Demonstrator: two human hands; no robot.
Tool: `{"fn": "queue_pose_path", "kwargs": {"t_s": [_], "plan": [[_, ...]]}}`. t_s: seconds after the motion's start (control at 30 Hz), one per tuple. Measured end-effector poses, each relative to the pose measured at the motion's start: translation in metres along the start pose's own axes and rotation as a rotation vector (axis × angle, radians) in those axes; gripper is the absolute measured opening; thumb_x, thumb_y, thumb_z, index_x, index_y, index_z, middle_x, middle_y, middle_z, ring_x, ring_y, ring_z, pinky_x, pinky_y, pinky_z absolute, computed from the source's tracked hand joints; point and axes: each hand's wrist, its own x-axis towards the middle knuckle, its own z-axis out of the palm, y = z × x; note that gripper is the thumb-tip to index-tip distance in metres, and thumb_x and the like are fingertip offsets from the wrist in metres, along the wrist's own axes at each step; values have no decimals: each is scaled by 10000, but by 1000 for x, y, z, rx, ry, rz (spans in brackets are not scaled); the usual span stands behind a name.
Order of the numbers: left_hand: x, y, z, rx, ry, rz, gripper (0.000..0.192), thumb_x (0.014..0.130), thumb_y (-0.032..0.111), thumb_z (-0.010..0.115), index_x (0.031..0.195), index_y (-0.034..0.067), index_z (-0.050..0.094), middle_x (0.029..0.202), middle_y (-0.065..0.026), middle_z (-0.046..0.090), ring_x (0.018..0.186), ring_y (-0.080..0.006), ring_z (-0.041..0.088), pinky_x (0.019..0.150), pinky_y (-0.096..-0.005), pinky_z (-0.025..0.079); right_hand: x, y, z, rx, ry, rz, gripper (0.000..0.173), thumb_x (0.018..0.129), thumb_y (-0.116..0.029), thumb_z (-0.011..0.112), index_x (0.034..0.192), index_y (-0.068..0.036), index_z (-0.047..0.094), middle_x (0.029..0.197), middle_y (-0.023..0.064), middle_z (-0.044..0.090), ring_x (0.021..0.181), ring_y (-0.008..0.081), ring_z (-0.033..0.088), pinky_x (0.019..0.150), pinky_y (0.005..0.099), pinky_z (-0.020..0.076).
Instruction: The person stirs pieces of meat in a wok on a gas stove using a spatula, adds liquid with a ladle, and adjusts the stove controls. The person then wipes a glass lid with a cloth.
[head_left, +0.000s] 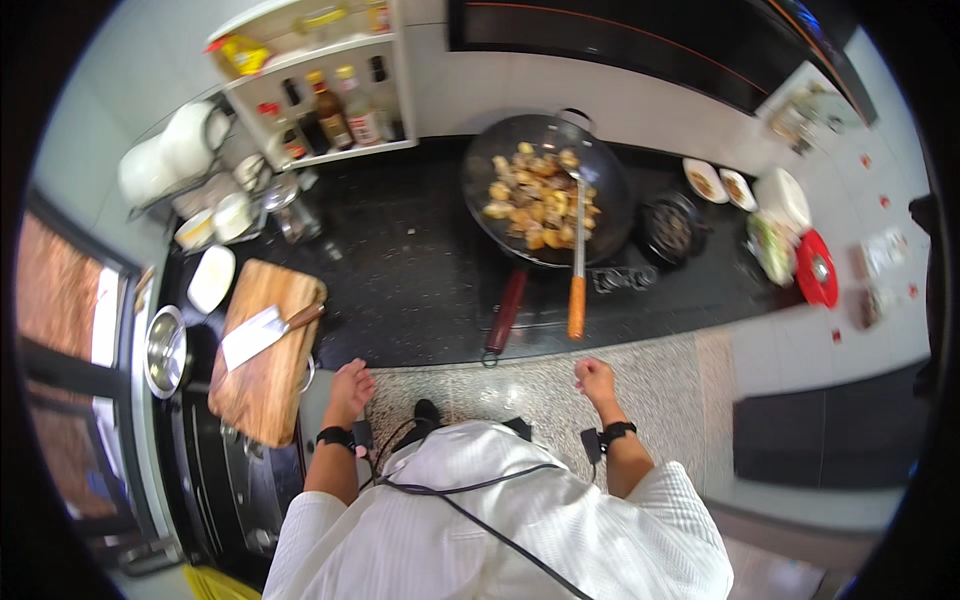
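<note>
My left hand (352, 387) is held over the counter's front edge, right of the wooden cutting board (259, 337), its fingers loosely curled and holding nothing. A cleaver (255, 337) with a wooden handle lies on that board. My right hand (595, 379) hovers in front of the counter, below the wok, with fingers curled in and nothing visible in it. The black wok (611, 202) sits on the stove with browned food pieces (532, 196) inside. A metal spatula (580, 232) rests in the wok, its orange wooden handle pointing toward me. The wok's dark red handle (508, 311) also points my way.
A black pot (673, 227), two small white dishes (704, 181), leafy vegetable (770, 247) and a red lid (817, 268) are at the right. Bottles (328, 111) fill a white shelf (409, 75). A steel bowl (166, 351) and white dish (211, 279) lie left. Cables cross my shirt.
</note>
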Motion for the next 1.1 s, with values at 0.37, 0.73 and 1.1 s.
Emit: {"fn": "queue_pose_path", "kwargs": {"t_s": [0.37, 0.73, 1.1], "plan": [[13, 11, -27, 58, -77, -14, 217, 1036, 300, 627, 1030, 94, 694, 799, -1, 675, 695, -172, 642, 623, -329, 520, 61, -95, -53, -174, 329, -151, 155, 921, -175, 745, 986, -34, 743, 768, 126, 726, 634, 232, 717, 624, 375, 573], [-46, -115, -36, -168, 138, 2, 144, 1045, 249, 559, 994, 135, 632, 733, 14, 651, 614, -168, 645, 530, -319, 536, 144, -134, -69, -552, 306, -526, 463, 849, -99, 779, 1292, -57, 650, 1276, 217, 623, 1128, 434, 641, 965, 495, 535], [-98, -179, -53, -212, 270, -36, 169, 1050, 295, 532, 1042, 157, 629, 746, 33, 634, 630, -176, 636, 546, -324, 518, 163, -120, -84, -592, 211, -533, 455, 839, -58, 774, 1277, -31, 652, 1216, 229, 620, 1107, 441, 648, 942, 485, 547]]}}
